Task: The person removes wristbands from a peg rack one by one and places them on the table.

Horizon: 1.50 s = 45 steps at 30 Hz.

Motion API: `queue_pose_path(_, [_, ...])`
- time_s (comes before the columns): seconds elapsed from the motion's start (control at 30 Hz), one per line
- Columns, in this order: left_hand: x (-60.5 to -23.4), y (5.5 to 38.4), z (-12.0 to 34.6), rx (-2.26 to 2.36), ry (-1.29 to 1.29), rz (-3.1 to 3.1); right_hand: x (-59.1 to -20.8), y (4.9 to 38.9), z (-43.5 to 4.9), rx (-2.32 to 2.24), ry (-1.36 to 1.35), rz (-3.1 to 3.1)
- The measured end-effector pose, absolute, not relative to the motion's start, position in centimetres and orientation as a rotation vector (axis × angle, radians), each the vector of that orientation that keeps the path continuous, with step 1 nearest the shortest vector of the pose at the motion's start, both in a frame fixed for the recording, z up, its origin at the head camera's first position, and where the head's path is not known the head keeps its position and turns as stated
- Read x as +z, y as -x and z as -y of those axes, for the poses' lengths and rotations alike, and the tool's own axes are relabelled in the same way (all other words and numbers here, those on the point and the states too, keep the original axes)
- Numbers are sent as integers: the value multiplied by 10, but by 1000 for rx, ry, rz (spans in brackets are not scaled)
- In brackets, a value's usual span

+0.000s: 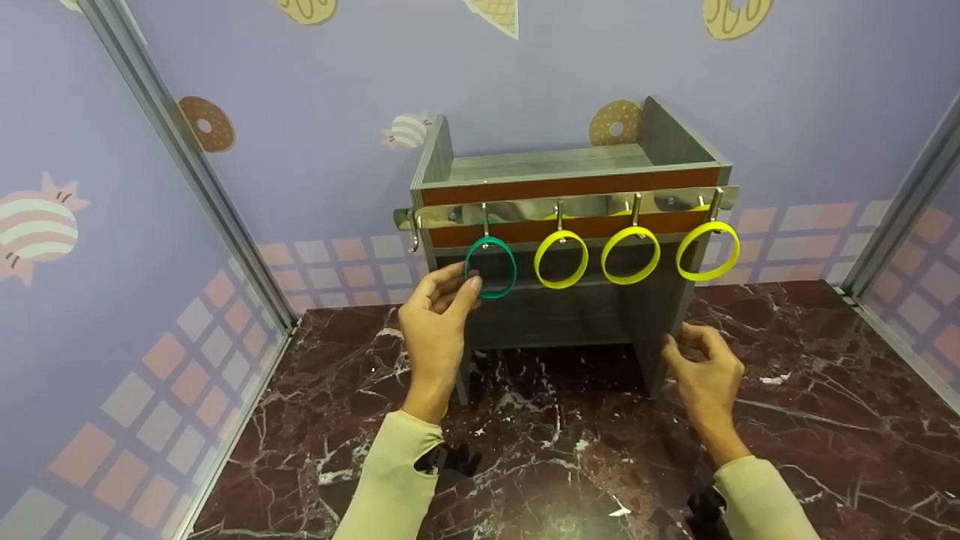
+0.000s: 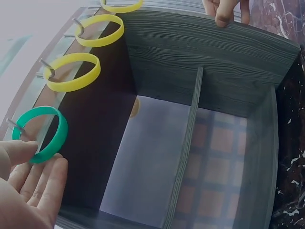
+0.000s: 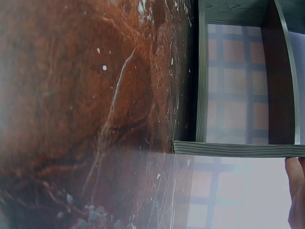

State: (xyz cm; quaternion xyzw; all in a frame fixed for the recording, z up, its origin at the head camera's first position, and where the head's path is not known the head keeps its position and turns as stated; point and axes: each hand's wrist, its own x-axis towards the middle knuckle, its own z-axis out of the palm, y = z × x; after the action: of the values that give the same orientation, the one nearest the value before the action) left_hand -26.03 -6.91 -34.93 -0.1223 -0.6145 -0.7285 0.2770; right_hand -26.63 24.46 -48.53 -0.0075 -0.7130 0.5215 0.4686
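Observation:
A green wristband (image 1: 512, 268) hangs from a hook on the metal rail (image 1: 525, 210) along the front of a small grey wooden shelf (image 1: 551, 315). My left hand (image 1: 435, 315) pinches its lower left edge between thumb and fingers; the left wrist view shows this hold on the green band (image 2: 62, 133) up close. To its right, three yellow wristbands (image 1: 561, 283) hang one to a hook. My right hand (image 1: 705, 371) touches the outer face of the shelf's right side panel (image 1: 660, 315) with loosely bent fingers. The right wrist view catches only its fingertips (image 3: 294, 174).
The leftmost hook (image 1: 414, 232) carries no band. Beneath the shelf spreads a dark red marble-patterned tabletop (image 1: 787, 420). A lilac wall (image 1: 330, 165) stands behind, and a metal-framed panel (image 1: 187, 180) bounds the left side. Inside the shelf runs a divider board (image 2: 188, 138).

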Motion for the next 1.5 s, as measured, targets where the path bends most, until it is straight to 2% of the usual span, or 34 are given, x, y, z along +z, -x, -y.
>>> queue_pose_path(0.17, [-345, 260, 71, -1974, 338, 1596, -497, 275, -252, 1287, 31, 1757])
queue_pose_path(0.5, [-333, 256, 73, -1947, 352, 1566, -495, 272, -251, 1300, 37, 1767])
queue_pose_path(1.0, [-315, 241, 76, -1938, 427, 1502, -465, 250, -231, 1282, 36, 1748])
queue_pose_path(1.5, [-323, 217, 97, -1946, 358, 1468, -464, 249, -231, 1265, 2, 1729])
